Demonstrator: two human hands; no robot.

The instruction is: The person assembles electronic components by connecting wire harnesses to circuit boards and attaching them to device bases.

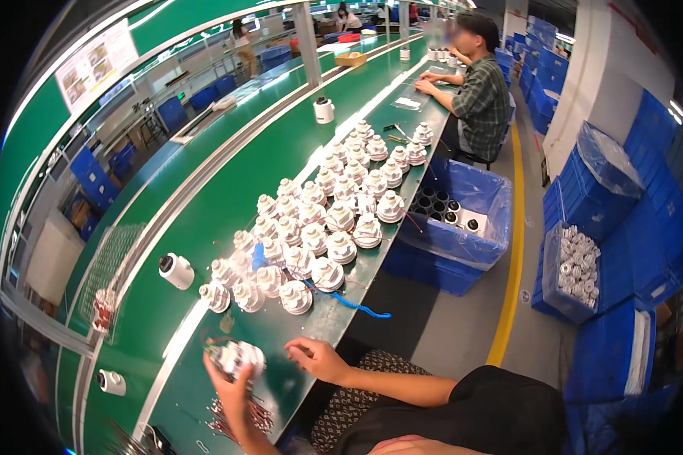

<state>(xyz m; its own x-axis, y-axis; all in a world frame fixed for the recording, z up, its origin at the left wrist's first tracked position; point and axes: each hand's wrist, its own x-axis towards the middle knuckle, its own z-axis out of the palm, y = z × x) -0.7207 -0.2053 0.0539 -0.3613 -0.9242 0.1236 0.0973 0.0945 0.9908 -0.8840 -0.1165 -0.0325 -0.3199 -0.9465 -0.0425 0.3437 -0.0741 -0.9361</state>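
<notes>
My left hand (234, 390) is wrapped round a white round plastic assembly (247, 355) with thin wires at its left side, held just above the bench at the lower left. Apart from it, to the right, my right hand (322, 361) hovers near the bench edge with its fingers curled in; whether anything small sits in them is hidden. A bundle of dark red wires (254, 415) lies under my left wrist. Ahead of both hands stand several rows of similar white assemblies (296, 297), some trailing wires.
A blue coiled cord (360, 307) hangs over the bench edge. White cylindrical housings (176, 271) stand on the green conveyor (228, 208). At right, a lined blue crate (463, 246) holds dark and white cylinders; a bin (578, 269) holds white parts. A co-worker (478, 98) sits farther along.
</notes>
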